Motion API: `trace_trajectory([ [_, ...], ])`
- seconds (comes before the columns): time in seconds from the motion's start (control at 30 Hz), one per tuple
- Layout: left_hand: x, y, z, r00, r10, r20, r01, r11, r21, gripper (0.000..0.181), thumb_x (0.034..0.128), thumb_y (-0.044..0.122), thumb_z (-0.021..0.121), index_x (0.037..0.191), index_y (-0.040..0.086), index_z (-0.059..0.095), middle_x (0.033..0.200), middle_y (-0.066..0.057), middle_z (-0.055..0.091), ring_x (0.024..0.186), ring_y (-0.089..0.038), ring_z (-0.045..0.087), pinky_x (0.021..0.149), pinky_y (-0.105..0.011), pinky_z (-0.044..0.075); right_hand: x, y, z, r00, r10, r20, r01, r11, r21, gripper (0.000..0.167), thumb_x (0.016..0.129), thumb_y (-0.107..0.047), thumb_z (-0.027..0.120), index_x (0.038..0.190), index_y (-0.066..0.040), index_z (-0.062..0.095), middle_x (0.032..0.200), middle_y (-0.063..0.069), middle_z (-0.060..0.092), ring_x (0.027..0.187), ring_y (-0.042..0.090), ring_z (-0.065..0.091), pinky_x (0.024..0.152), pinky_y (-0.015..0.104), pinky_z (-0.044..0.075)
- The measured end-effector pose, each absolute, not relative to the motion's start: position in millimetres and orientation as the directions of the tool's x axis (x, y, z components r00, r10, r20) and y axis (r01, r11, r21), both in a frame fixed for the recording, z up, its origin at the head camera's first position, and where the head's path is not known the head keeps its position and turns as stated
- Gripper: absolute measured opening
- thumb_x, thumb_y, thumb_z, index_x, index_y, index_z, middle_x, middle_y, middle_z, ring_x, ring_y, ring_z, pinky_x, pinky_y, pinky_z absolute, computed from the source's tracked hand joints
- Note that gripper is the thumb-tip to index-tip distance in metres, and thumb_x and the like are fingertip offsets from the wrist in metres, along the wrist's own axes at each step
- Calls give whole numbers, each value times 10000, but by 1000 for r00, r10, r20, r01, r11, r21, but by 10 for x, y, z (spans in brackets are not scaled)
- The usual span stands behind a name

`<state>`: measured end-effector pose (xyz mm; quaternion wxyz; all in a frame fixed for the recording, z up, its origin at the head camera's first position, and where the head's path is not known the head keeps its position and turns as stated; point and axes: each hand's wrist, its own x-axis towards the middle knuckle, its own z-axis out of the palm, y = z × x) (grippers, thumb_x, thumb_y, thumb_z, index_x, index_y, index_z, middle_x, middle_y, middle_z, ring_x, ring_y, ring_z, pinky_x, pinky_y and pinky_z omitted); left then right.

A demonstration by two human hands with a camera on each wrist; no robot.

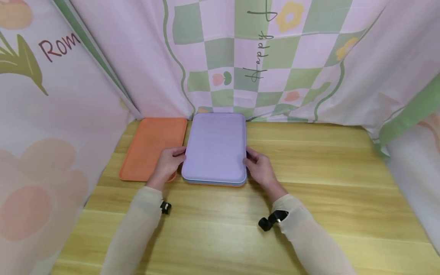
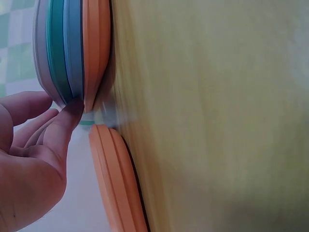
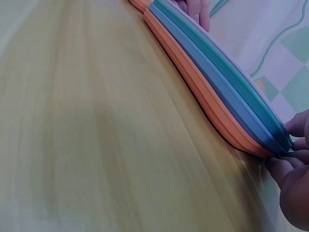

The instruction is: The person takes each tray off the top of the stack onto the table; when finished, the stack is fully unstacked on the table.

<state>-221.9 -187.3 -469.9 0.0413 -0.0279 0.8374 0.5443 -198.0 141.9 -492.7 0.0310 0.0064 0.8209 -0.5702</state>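
Note:
A stack of trays stands at the middle back of the table, with a lilac tray [image 1: 215, 149] on top. Below it the wrist views show a green tray [image 3: 219, 55], a blue tray [image 3: 203, 65] and an orange tray [image 3: 186, 65] at the bottom. My left hand [image 1: 169, 163] grips the stack's left edge, its thumb [image 2: 72, 113] by the blue layer. From the opposite side my right hand [image 1: 260, 167] holds the right edge, thumb and fingers at the rims. Another orange tray [image 1: 154, 145] lies flat to the left, partly under my left hand.
The wooden table [image 1: 319, 183] runs out to the right and toward the front. A patterned curtain [image 1: 220, 53] hangs right behind the trays, and more cloth [image 1: 51, 122] closes off the left side. Small black devices [image 1: 273, 220] sit on both wrists.

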Motion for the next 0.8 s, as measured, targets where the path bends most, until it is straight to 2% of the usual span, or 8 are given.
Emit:
trace_trajectory([
  [0.37, -2201, -1970, -4688, -994, -39, -100, -107, 421, 901, 426, 1000, -12, 601, 1408, -124, 645, 1401, -309, 669, 1371, -392, 643, 1163, -481, 534, -2006, 1283, -4921, -997, -36, -70, 54, 324, -945, 525, 1074, -71, 622, 1581, 15, 511, 1550, 249, 590, 1432, 340, 602, 1157, 454, 537],
  [0.8, -2178, -2102, -4673, -994, -71, -78, -102, 466, 879, 394, 1011, 19, 624, 1385, -87, 685, 1382, -279, 695, 1343, -374, 668, 1121, -485, 566, -2031, 1133, -4935, -998, -54, -16, -3, 339, -941, 517, 1059, -36, 626, 1558, 51, 522, 1527, 274, 597, 1416, 363, 609, 1157, 478, 536],
])
